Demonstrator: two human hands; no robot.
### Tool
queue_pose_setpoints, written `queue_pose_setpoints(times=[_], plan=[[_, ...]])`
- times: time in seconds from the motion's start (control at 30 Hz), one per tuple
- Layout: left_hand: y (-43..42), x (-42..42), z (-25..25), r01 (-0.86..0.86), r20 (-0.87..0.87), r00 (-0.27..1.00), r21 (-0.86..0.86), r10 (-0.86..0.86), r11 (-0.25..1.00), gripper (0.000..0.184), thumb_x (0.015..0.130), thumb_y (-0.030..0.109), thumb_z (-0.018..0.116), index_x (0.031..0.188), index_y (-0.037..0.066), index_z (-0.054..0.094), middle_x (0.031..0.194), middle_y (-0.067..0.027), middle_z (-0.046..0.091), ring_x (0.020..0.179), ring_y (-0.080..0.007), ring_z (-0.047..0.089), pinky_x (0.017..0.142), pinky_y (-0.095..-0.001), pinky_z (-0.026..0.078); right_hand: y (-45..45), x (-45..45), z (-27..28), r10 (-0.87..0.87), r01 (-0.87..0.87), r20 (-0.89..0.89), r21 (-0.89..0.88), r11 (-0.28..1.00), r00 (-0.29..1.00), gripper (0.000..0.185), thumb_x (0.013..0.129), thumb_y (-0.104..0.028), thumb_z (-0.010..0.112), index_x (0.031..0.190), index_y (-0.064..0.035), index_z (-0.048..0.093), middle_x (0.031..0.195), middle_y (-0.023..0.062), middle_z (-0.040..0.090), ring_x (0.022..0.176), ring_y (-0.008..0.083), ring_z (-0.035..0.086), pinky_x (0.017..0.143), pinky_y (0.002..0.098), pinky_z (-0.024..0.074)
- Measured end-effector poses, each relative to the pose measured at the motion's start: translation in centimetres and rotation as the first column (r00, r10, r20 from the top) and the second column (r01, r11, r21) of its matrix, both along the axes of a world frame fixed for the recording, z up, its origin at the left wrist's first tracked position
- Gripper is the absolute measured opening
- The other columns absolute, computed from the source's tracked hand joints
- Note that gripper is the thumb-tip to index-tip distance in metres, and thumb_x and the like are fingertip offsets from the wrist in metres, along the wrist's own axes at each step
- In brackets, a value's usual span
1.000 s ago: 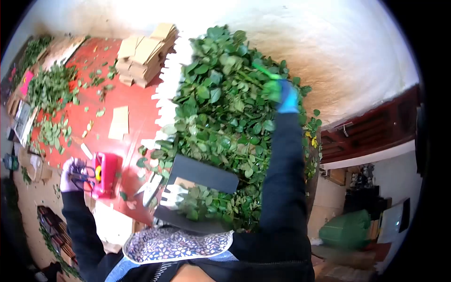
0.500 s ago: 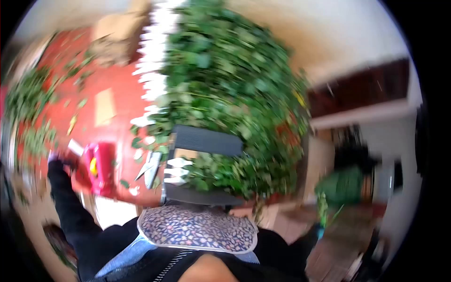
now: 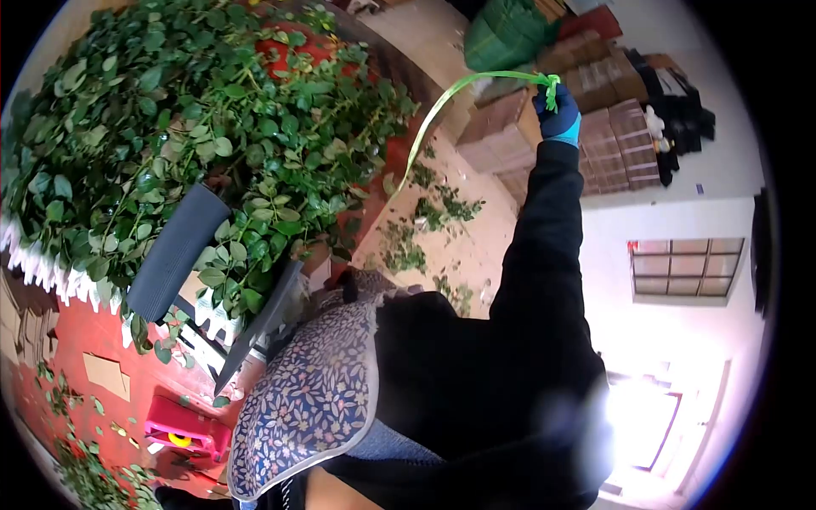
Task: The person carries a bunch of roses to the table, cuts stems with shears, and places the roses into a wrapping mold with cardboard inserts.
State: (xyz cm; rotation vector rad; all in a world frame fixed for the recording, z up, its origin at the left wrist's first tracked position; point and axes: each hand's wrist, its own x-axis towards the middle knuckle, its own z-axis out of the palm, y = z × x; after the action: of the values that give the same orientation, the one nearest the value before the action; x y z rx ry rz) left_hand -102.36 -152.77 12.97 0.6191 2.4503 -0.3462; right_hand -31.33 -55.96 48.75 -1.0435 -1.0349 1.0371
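Observation:
My right hand [image 3: 557, 117], in a dark blue glove with a light blue cuff, is raised at the upper right. Its fingers are closed around knotted green ribbon [image 3: 459, 83], and a long loose end curves down to the left. My left hand cannot be seen; only a dark sleeve [image 3: 191, 500] shows at the bottom left. Leafy green stems [image 3: 187, 110] cover much of the red table [image 3: 72, 336], with white wrapped ends along their lower left side. A dark ribbed pad [image 3: 178, 253] lies against the leaves. The pink tape dispenser [image 3: 187, 425] sits lower left.
Stacked boxes [image 3: 612, 144] and a green sack [image 3: 508, 34] stand beyond my right hand. Fallen leaves [image 3: 433, 208] litter the floor beside the table. Cardboard pieces [image 3: 106, 376] lie on the table at left. A barred window [image 3: 687, 268] is at right.
The view has swung to the right. My right hand has moved from over the leaves out past the table with the green ribbon. My left hand, earlier beside the tape dispenser, has dropped from sight.

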Motion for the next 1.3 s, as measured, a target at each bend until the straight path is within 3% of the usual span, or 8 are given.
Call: queue_pose_setpoints(times=[0.13, 0.23, 0.6, 0.73, 0.83, 0.93, 1.0, 1.3], plan=[[2.2, 0.7, -1.7, 0.256, 0.25, 0.93, 0.09, -0.27, 0.963, 0.025, 0.069, 0.038, 0.076, 0.088, 0.023, 0.074, 0.082, -0.005, 0.072, 0.072, -0.0247, 0.07, 0.064, -0.0416, 0.058, -2.6, 12.6, -6.6, -0.066, 0.047, 0.216, 0.092, 0.995, 0.974, 0.019, 0.093, -0.012, 0.057, 0.105, 0.0017, 0.064, 0.091, 0.0094, 0.068, 0.082, 0.0165, 0.063, 0.073, 0.0325, 0.0537], [3.6, 1.3, -3.1, 0.43, 0.255, 0.896, -0.286, -0.365, 0.856, 0.033, 0.066, 0.043, 0.077, 0.094, 0.025, 0.075, 0.09, -0.0053, 0.073, 0.083, -0.0237, 0.072, 0.074, -0.0414, 0.058, -10.1, 19.4, -11.7, -0.261, 0.293, 0.83, 0.442, 0.848, -0.493, 0.036, 0.085, -0.042, 0.063, 0.09, -0.0067, 0.069, 0.077, 0.0189, 0.068, 0.07, 0.0346, 0.067, 0.064, 0.0453, 0.0511], [16.2, 5.8, -2.7, 0.339, 0.096, 0.941, -0.235, -0.325, 0.911, 0.029, 0.07, 0.038, 0.075, 0.093, 0.021, 0.075, 0.088, -0.0062, 0.072, 0.081, -0.0242, 0.071, 0.073, -0.041, 0.058, -25.1, 35.0, -28.5, 0.81, 0.855, 0.581, -0.378, 0.355, -0.079, 0.053, 0.072, -0.045, 0.077, 0.114, -0.0131, 0.071, 0.116, 0.0111, 0.069, 0.107, 0.0272, 0.066, 0.091, 0.0403, 0.0528], [24.7, 13.1, -2.2, 0.34, 0.059, 0.941, -0.145, -0.334, 0.929, 0.027, 0.071, 0.036, 0.074, 0.093, 0.02, 0.074, 0.087, -0.0065, 0.072, 0.081, -0.0243, 0.071, 0.073, -0.0408, 0.058, -23.0, 44.6, -37.5, -0.078, 0.888, 0.895, -0.419, 0.191, 0.439, 0.038, 0.088, -0.036, 0.062, 0.114, -0.0099, 0.068, 0.112, 0.0175, 0.068, 0.104, 0.0321, 0.066, 0.086, 0.0388, 0.0532], [31.5, 20.8, -2.3, 0.345, 0.039, 0.939, -0.068, -0.343, 0.936, 0.026, 0.072, 0.035, 0.073, 0.093, 0.019, 0.074, 0.087, -0.0068, 0.072, 0.081, -0.0244, 0.071, 0.072, -0.0407, 0.058, -23.4, 47.2, -40.8, -0.048, 0.884, 0.991, -0.09, 0.458, 0.126, 0.033, 0.093, -0.031, 0.055, 0.111, -0.0066, 0.068, 0.105, 0.019, 0.07, 0.099, 0.0328, 0.067, 0.084, 0.0383, 0.0525], [38.2, 31.0, -2.4, 0.337, 0.031, 0.941, 0.001, -0.337, 0.941, 0.025, 0.073, 0.033, 0.073, 0.093, 0.018, 0.074, 0.087, -0.007, 0.072, 0.08, -0.0245, 0.071, 0.072, -0.0405, 0.058, -25.0, 69.2, -62.1, -0.509, 0.672, 0.442, -0.414, 0.614, 0.738, 0.04, 0.091, -0.036, 0.061, 0.119, -0.0081, 0.06, 0.11, 0.0106, 0.069, 0.103, 0.0245, 0.064, 0.088, 0.0404, 0.0506], [42.2, 36.7, -2.8, 0.359, 0.046, 0.931, 0.048, -0.361, 0.932, 0.024, 0.074, 0.033, 0.072, 0.093, 0.017, 0.074, 0.086, -0.0072, 0.072, 0.08, -0.0246, 0.071, 0.072, -0.0404, 0.058, -25.0, 63.0, -56.3, 0.436, 0.723, 0.782, -0.602, 0.341, 0.445, 0.085, 0.08, -0.05, 0.07, 0.145, -0.0067, 0.039, 0.147, 0.0194, 0.045, 0.132, 0.0328, 0.048, 0.104, 0.0401, 0.0423], [62.1, 64.4, -10.6, 0.324, 0.253, 0.881, 0.294, -0.4, 0.899, 0.021, 0.077, 0.029, 0.07, 0.092, 0.014, 0.073, 0.085, -0.0079, 0.071, 0.079, -0.0249, 0.07, 0.071, -0.0401, 0.057, -9.6, 52.4, -62.3, 0.733, 0.281, 0.629, -0.775, 0.566, 0.257, 0.033, 0.088, -0.028, 0.058, 0.117, -0.0142, 0.067, 0.122, 0.0109, 0.065, 0.114, 0.0289, 0.06, 0.096, 0.0407, 0.0481]])
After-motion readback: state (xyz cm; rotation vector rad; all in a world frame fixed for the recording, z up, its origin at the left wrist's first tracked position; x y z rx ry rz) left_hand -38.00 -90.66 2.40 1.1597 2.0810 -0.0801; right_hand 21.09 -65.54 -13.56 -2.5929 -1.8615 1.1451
